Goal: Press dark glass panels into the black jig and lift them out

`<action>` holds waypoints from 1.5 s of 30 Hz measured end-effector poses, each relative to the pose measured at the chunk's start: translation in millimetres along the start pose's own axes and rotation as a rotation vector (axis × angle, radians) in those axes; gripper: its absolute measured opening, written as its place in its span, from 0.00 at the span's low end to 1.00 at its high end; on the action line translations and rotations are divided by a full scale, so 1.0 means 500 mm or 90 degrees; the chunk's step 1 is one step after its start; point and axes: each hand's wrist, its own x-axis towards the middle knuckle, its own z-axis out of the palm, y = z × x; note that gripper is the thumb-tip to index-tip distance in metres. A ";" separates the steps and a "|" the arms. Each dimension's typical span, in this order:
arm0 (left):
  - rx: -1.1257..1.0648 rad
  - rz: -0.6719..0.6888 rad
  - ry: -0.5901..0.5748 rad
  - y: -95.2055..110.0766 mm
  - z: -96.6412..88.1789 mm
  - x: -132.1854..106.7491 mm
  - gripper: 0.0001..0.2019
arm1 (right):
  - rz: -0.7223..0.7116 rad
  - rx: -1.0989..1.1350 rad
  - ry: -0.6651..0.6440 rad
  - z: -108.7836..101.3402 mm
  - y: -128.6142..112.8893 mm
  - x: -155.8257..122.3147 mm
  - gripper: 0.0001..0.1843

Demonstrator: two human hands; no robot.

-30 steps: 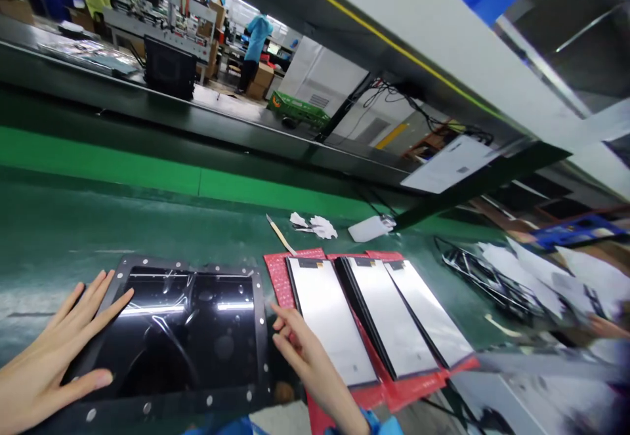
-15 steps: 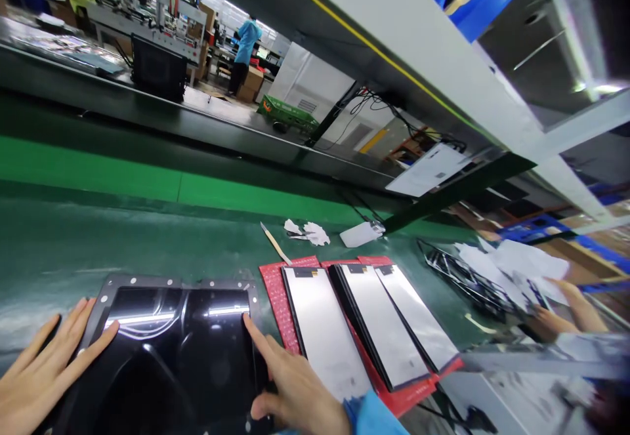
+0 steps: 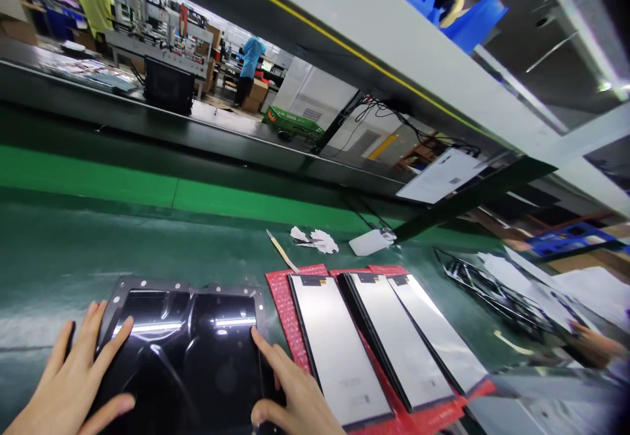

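Black panel [image 3: 221, 366] under fingers [image 3: 268, 351], roll [image 3: 458, 6] in blue holder [image 3: 476, 25]

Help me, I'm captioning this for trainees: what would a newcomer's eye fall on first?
Probably the glossy black rectangular panel with a white-dotted grey border at lower left, between the person's left hand and right hand. Next, the three long silvery-white rectangular panels, side by side on red bubble wrap beyond the right hand. Then perhaps the bright blue plastic holder at the top right.
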 end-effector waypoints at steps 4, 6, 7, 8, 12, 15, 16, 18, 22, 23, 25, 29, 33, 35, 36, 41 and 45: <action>0.014 -0.039 -0.002 0.022 -0.013 0.004 0.27 | -0.064 -0.027 0.190 0.068 0.022 -0.024 0.25; 0.004 -0.055 0.005 0.024 -0.023 -0.003 0.26 | -0.082 -0.021 0.255 0.098 0.041 -0.031 0.21; 0.000 -0.055 0.014 0.023 -0.028 -0.010 0.27 | -0.098 -0.015 0.262 0.105 0.049 -0.033 0.21; -0.004 -0.053 0.018 0.021 -0.034 -0.017 0.27 | -0.114 -0.012 0.254 0.105 0.055 -0.032 0.20; -0.011 -0.035 -0.027 0.015 -0.061 -0.048 0.28 | -0.137 -0.075 0.205 0.050 0.038 -0.010 0.18; -0.017 -0.009 -0.069 0.017 -0.078 -0.063 0.42 | -0.183 -0.108 0.233 -0.003 -0.022 0.033 0.19; -0.021 -0.001 -0.072 0.019 -0.081 -0.066 0.48 | -0.212 -0.097 0.229 -0.013 -0.047 0.052 0.20; -0.028 0.005 -0.068 0.023 -0.085 -0.072 0.56 | -0.279 -0.089 0.203 -0.021 -0.095 0.094 0.20; -0.030 -0.015 -0.060 0.030 -0.087 -0.077 0.56 | -0.341 -0.115 0.169 0.003 -0.147 0.174 0.23; -0.033 -0.019 -0.062 0.032 -0.088 -0.077 0.56 | -0.345 -0.127 0.172 0.011 -0.149 0.190 0.24; -0.041 -0.021 -0.066 0.033 -0.091 -0.076 0.56 | -0.353 -0.154 0.177 0.027 -0.148 0.214 0.24; -0.055 -0.029 -0.060 0.038 -0.101 -0.071 0.59 | -0.369 -0.162 0.187 0.046 -0.139 0.235 0.22; -0.057 -0.054 -0.073 0.053 -0.117 -0.068 0.58 | -0.362 -0.021 0.218 0.057 -0.134 0.241 0.19; -0.048 -0.062 -0.083 0.059 -0.121 -0.068 0.58 | -0.341 0.051 0.217 0.060 -0.130 0.246 0.18; -0.042 -0.063 -0.086 0.060 -0.121 -0.069 0.59 | -0.326 0.078 0.210 0.060 -0.128 0.249 0.18; -0.036 -0.048 -0.073 0.057 -0.104 -0.080 0.56 | -0.288 0.137 0.207 0.036 -0.132 0.249 0.19; -0.123 -0.079 -0.037 0.053 -0.071 -0.088 0.36 | -0.290 0.194 0.233 0.006 -0.151 0.229 0.21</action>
